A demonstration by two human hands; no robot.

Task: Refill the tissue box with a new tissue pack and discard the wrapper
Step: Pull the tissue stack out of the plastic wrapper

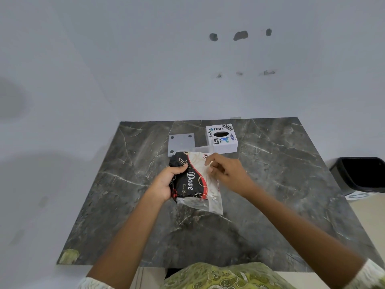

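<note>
A tissue pack (192, 180) in a black, red and white "Dove" wrapper is held above the middle of the dark marble table (281, 184). My left hand (166, 183) grips its left side. My right hand (227, 171) pinches the wrapper's upper right edge. Clear plastic hangs loose at the pack's lower right. Behind it stands the white tissue box (221, 138), covered in stickers, its oval slot facing up. The box's flat white base plate (181, 142) lies beside it on the left.
A black waste bin (362, 174) stands on the floor off the table's right edge. A white wall rises right behind the table. My green patterned clothing (218, 276) is at the near edge.
</note>
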